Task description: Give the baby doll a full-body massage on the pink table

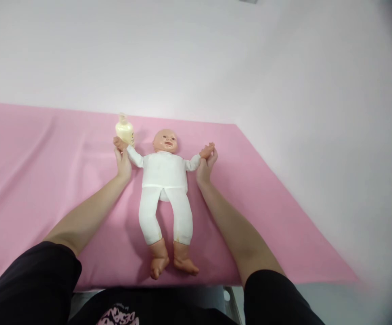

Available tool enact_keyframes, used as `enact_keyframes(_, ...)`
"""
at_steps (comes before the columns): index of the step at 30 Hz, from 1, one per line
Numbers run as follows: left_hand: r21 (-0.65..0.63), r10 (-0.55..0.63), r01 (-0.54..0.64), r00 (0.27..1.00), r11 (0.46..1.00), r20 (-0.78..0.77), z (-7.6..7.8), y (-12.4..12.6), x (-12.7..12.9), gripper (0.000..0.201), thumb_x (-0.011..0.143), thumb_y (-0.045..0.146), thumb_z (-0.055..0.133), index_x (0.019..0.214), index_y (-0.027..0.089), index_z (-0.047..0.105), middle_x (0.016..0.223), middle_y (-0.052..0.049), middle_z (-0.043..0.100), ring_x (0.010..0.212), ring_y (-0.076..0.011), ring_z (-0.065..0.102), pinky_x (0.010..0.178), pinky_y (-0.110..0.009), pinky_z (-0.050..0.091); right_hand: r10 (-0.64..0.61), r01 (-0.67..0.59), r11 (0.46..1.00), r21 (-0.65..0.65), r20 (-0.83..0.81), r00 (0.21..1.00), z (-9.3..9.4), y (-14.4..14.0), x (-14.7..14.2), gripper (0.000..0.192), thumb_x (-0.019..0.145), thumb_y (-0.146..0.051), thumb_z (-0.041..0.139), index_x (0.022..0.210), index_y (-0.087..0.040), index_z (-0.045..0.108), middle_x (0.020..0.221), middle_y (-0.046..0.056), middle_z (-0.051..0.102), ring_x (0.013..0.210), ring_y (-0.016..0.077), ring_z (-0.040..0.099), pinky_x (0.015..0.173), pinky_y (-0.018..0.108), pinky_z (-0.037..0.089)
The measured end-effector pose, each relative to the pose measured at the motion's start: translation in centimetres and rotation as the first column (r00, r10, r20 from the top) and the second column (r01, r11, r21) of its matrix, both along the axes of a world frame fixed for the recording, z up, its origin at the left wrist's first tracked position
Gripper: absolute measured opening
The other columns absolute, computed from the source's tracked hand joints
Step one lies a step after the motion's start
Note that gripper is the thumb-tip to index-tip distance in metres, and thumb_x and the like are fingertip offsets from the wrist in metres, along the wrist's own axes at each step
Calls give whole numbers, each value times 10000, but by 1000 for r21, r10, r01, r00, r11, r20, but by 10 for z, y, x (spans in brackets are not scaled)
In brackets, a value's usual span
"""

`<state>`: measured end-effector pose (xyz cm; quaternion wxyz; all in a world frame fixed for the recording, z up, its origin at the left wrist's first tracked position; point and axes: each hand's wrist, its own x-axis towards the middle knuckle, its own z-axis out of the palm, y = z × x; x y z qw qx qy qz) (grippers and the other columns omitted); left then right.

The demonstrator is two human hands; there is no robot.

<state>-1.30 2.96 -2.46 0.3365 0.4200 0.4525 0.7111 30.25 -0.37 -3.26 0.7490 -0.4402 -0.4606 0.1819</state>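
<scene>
A baby doll (pixel 164 180) in white clothes lies on its back on a pink sheet (pixel 40 171), head away from me, bare feet toward me. Its arms are spread out to the sides. My left hand (pixel 123 161) holds the doll's hand on the left side. My right hand (pixel 206 164) holds the doll's other hand on the right side. A pale yellow bottle (pixel 124 129) stands just behind my left hand, close to the doll's head.
The pink sheet covers a table that ends at its right edge (pixel 283 180) and near edge by my body. A white wall rises behind and to the right. A grey floor shows below the near edge.
</scene>
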Motion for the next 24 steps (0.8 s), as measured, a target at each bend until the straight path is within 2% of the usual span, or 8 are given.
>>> enact_keyframes(2, 110, -35, 56, 983, 992, -181, -1, -4, 2, 498, 1035, 522, 522, 1444, 255, 425, 1495, -132, 542, 1384, -244, 554, 1173, -403, 455, 50, -60, 996, 62, 153, 987, 3, -7, -6, 686, 858, -242, 476, 1521, -243, 300, 1646, 123, 362, 1542, 229, 392, 1303, 512, 305)
enact_keyframes(5, 194, -67, 181, 875, 964, -480, -2, -10, 6, 641, 1014, 646, 474, 1487, 215, 432, 1481, -178, 547, 1368, -297, 549, 1169, -474, 444, 120, -139, 990, 26, 362, 924, 6, -16, -13, 663, 870, -232, 498, 1518, -232, 360, 1610, 122, 446, 1514, 246, 428, 1281, 503, 348)
enact_keyframes(8, 157, -127, 357, 654, 921, -745, -1, -12, 10, 650, 1020, 635, 448, 1462, 162, 503, 1420, -200, 597, 1322, -329, 569, 1174, -534, 421, 217, -199, 975, -97, 599, 771, 8, -21, -16, 620, 828, -190, 513, 1446, -243, 508, 1461, 106, 618, 1373, 283, 562, 1212, 534, 427)
enact_keyframes(10, 92, -151, 426, 504, 900, -850, -1, -13, 12, 623, 1028, 598, 445, 1448, 149, 543, 1370, -196, 633, 1271, -333, 596, 1153, -542, 436, 245, -205, 968, -145, 719, 650, 10, -22, -18, 626, 789, -152, 503, 1401, -259, 579, 1372, 87, 683, 1284, 298, 611, 1179, 557, 445)
enact_keyframes(12, 57, -146, 427, 429, 903, -891, -1, -13, 12, 598, 1036, 557, 440, 1457, 149, 554, 1335, -187, 652, 1240, -328, 609, 1131, -535, 455, 235, -194, 970, -146, 773, 589, 11, -22, -19, 666, 768, -121, 480, 1409, -266, 592, 1352, 74, 697, 1260, 296, 619, 1167, 557, 449)
enact_keyframes(20, 52, -136, 410, 418, 911, -898, 0, -13, 11, 557, 1035, 496, 466, 1472, 160, 550, 1321, -177, 655, 1232, -331, 616, 1125, -552, 466, 198, -177, 977, -116, 797, 570, 13, -22, -19, 701, 760, -97, 461, 1433, -253, 581, 1370, 79, 689, 1261, 293, 619, 1142, 545, 465)
enact_keyframes(22, 66, -136, 406, 449, 912, -883, 3, -16, 12, 564, 1032, 526, 472, 1464, 172, 547, 1337, -174, 654, 1257, -333, 608, 1141, -561, 456, 198, -182, 977, -110, 786, 586, 12, -22, -18, 699, 763, -105, 468, 1436, -263, 570, 1370, 77, 688, 1262, 294, 620, 1151, 549, 462)
enact_keyframes(24, 98, -142, 408, 518, 908, -844, 6, -20, 12, 591, 1029, 560, 477, 1483, 183, 511, 1394, -175, 630, 1318, -331, 582, 1179, -563, 428, 191, -187, 978, -93, 756, 626, 9, -22, -17, 687, 778, -123, 482, 1447, -267, 546, 1393, 82, 673, 1283, 296, 612, 1168, 551, 453)
